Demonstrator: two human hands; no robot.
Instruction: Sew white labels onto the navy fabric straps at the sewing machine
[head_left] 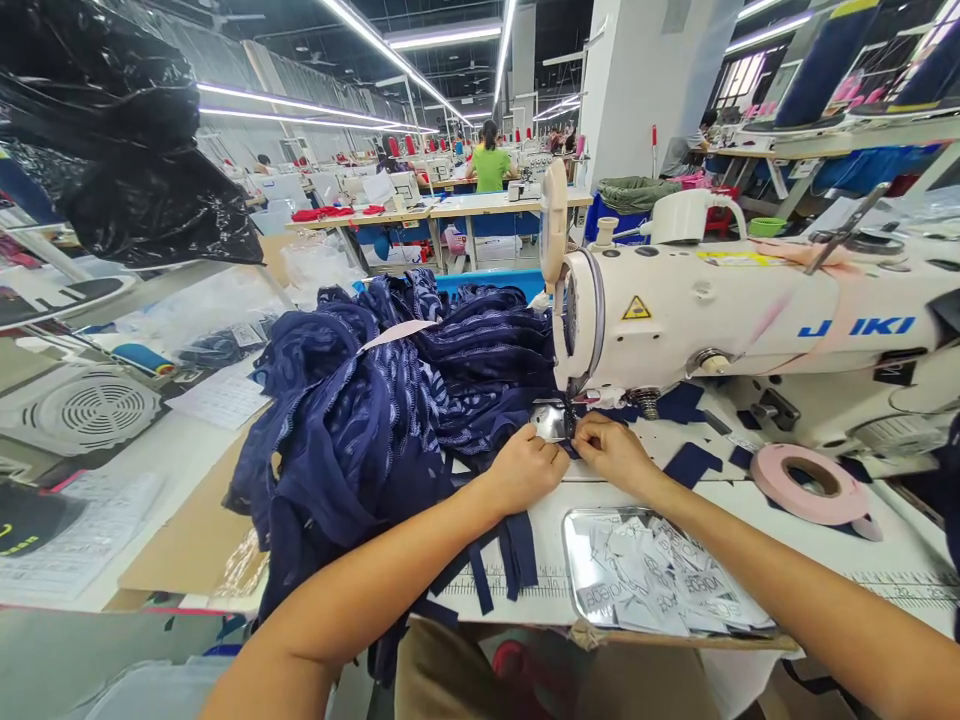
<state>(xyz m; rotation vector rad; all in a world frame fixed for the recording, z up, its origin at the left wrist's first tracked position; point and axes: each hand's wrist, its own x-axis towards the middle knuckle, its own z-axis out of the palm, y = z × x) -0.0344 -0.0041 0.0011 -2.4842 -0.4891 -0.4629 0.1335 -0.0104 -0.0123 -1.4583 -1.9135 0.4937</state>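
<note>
Navy cloth (pixel 375 400), heaped high, fills the left of the surface (pixel 892 550) and hides whatever lies beneath it. Its near edge runs under the head of the cream sewing machine (pixel 750 320). I see the left hand (pixel 525 468) and right hand (pixel 615 450) knuckle to knuckle just in front of the needle, fingertips pinched on a small dark fold of that cloth. The needle itself and the exact grip are too small and shadowed for me to make out. Both forearms are cut off by the lower edge. Beside the right forearm sits a metal tray (pixel 581 545) of white labels, and farther right a pink tape roll (pixel 814 485). Black plastic sheeting (pixel 127 130) hangs top left. Behind, strip lights run over rows of sewing stations, where a person in a green top (pixel 490 165) faces away.
</note>
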